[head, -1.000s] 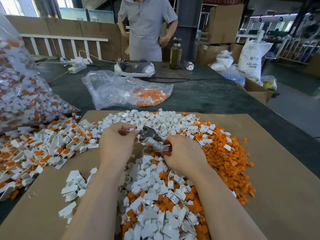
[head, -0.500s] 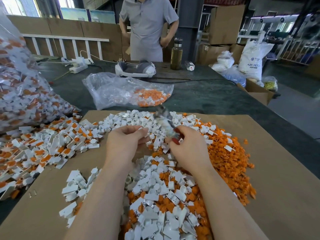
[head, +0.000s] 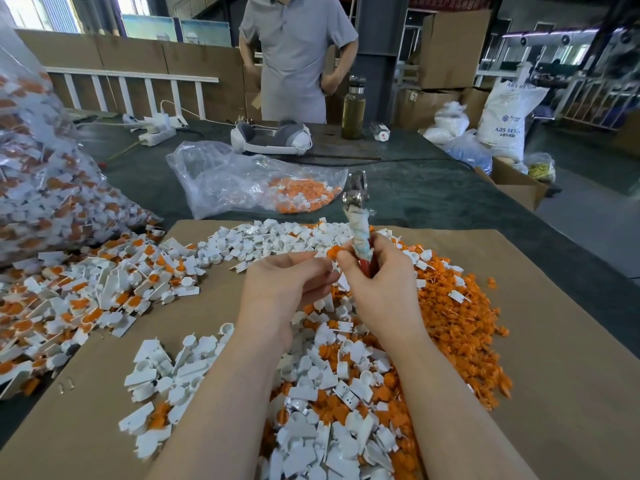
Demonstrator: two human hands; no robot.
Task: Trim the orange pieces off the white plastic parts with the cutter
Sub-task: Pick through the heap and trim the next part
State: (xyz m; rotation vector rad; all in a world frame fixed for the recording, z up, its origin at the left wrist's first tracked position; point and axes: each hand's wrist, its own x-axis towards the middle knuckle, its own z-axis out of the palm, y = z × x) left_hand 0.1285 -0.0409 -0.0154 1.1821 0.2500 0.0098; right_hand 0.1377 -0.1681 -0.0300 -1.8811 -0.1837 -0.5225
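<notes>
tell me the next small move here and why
Probably drop the orange piece onto the orange pile: it sits pinched at the fingertips between the left hand and right hand, while the cutter points up, away from any part.

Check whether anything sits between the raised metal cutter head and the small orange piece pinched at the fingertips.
Nothing visible does. The right hand grips the cloth-wrapped cutter upright, its metal head well above the orange piece, which sits between the fingertips of the left hand and the right. Only open air separates them.
</notes>
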